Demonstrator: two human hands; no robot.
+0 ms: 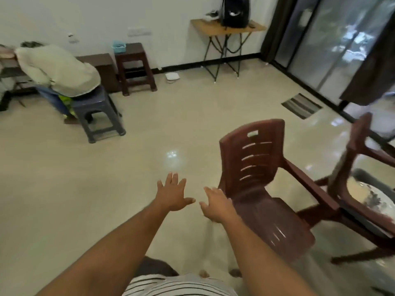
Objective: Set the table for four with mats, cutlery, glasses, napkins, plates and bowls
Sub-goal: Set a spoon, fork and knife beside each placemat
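Two open hands (pixel 173 193) (pixel 215 205), two chairs (pixel 256 178) (pixel 359 167)

One head-worn view, wide and tilted down.

I see from the wearer's head, forward and down over the tiled floor (pixel 64 189); the left hand (pixel 173 195) and right hand (pixel 215 205) sit nearest, a brown chair (pixel 252 167) just right, the far wall (pixel 96 13) well off. No second view overlaps it.

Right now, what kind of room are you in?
Probably a living or dining room in a home: brown plastic chairs, small stools by the wall, and a curtained glass sliding door over a shiny tiled floor.
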